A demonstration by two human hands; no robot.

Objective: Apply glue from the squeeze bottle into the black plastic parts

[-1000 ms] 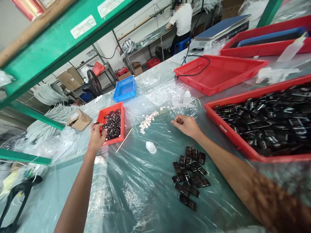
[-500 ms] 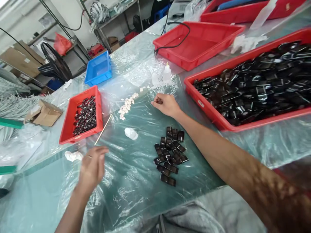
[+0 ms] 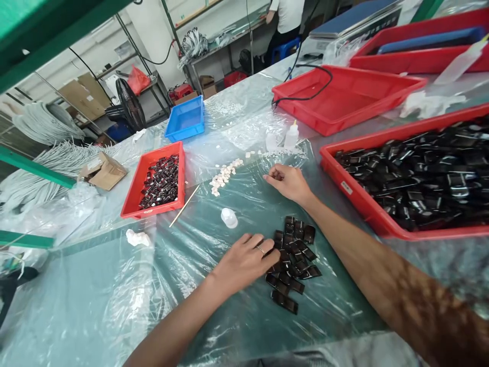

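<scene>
My left hand, a ring on one finger, reaches over the left edge of a loose pile of glossy dark brown plastic pieces. Its fingers are bent and slightly apart, with the tips at the pieces; nothing shows in its grasp. Beyond the pile, my right hand is closed with thumb and fingers curled together, and whatever they may hold is hidden. Left of it lies a scatter of small cream-coloured bits. A small white round container sits between the left hand and those bits.
A red tray of small dark parts stands left, beside a thin wooden stick. At right is a large red bin of dark pieces. Farther back are a squeeze bottle, a red tray with a cable and a blue tray.
My left hand has moved right from beside the stick to the dark pile, its fingers extending. My right hand stays curled near the same spot. The camera view has shifted.
</scene>
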